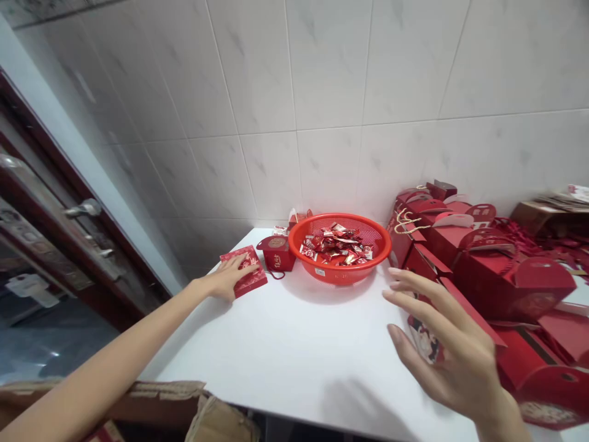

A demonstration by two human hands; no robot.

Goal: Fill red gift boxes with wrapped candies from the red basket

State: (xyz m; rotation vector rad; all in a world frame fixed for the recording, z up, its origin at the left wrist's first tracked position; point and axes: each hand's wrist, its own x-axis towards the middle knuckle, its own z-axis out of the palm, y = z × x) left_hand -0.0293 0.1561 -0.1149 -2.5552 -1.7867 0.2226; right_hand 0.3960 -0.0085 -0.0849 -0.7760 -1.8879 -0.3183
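My left hand [229, 277] rests on a flat red patterned box [251, 281] at the left side of the white table, its fingers spread over the top. My right hand [453, 350] is raised above the table at the right, fingers apart, holding nothing. Between and beyond the hands stands a red plastic basket [334, 276] with small red wrapped packets [338, 245] in it. Just left of the basket is a small dark red box [278, 253] with a cord loop at its base.
Many red gift boxes [510, 270] crowd the table's right side. An open cardboard carton [221, 420] stands at the table's near left edge. A tiled wall [331, 159] rises behind, and a door with a handle [85, 209] is at the left.
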